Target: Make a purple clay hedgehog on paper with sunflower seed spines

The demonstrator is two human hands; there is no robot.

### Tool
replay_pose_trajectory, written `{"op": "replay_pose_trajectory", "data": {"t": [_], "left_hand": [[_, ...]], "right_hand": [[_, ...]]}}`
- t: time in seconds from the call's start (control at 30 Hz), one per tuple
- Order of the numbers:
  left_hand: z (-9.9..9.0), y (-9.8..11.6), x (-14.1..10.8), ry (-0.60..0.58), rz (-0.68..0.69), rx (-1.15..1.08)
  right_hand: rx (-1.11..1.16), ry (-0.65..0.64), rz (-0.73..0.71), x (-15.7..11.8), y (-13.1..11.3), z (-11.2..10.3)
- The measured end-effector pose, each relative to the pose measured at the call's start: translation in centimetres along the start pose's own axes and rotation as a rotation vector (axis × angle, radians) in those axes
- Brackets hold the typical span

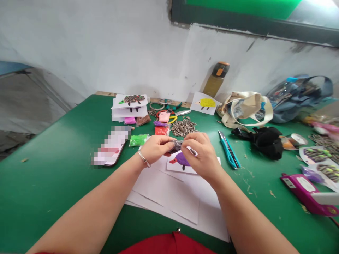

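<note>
Both hands meet over the papers, pinching a small clear packet with dark clay-like stuff inside (176,145). My left hand (156,146), with a silver bracelet at its wrist, grips the packet's left part. The fingers of my right hand (201,152) are closed on its right end. Just below them lies a card with a purple clay animal (182,158), red-headed and dark-legged, partly hidden by my right hand. White paper sheets (169,197) are spread beneath it. A pile of striped sunflower seeds (184,127) lies just beyond my hands.
Left are a phone (112,146) and a green clay packet (139,140); red clay (162,130), scissors (182,113) and stacked cards (129,106) lie behind. Right are a blue utility knife (229,150), black pouch (267,143), canvas bag (249,109) and magenta device (304,194). A bottle (215,81) stands behind.
</note>
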State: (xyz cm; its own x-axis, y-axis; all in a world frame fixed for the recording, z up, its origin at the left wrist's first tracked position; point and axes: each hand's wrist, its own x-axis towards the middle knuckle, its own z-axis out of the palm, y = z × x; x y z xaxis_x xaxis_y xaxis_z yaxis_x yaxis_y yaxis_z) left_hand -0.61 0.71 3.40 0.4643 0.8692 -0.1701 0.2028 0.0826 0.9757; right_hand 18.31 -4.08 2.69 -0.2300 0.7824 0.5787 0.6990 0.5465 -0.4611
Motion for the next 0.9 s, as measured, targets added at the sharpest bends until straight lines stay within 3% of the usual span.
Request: {"op": "replay_pose_trajectory", "data": {"t": [0.2, 0.37, 0.5, 0.9], "left_hand": [[-0.7, -0.1, 0.2, -0.070, 0.030, -0.019], [-0.8, -0.1, 0.2, -0.178, 0.068, -0.039], [-0.7, -0.2, 0.2, -0.198, 0.030, -0.115], [-0.6, 0.1, -0.2, -0.132, -0.134, -0.380]], "right_hand": [[0.295, -0.076, 0.170, -0.1, 0.9, -0.4], [0.400, -0.148, 0.234, 0.1, 1.3, -0.9], [0.454, -0.202, 0.281, 0.2, 1.1, -1.1], [0.347, -0.258, 0.150, -0.1, 1.1, -1.2]]}}
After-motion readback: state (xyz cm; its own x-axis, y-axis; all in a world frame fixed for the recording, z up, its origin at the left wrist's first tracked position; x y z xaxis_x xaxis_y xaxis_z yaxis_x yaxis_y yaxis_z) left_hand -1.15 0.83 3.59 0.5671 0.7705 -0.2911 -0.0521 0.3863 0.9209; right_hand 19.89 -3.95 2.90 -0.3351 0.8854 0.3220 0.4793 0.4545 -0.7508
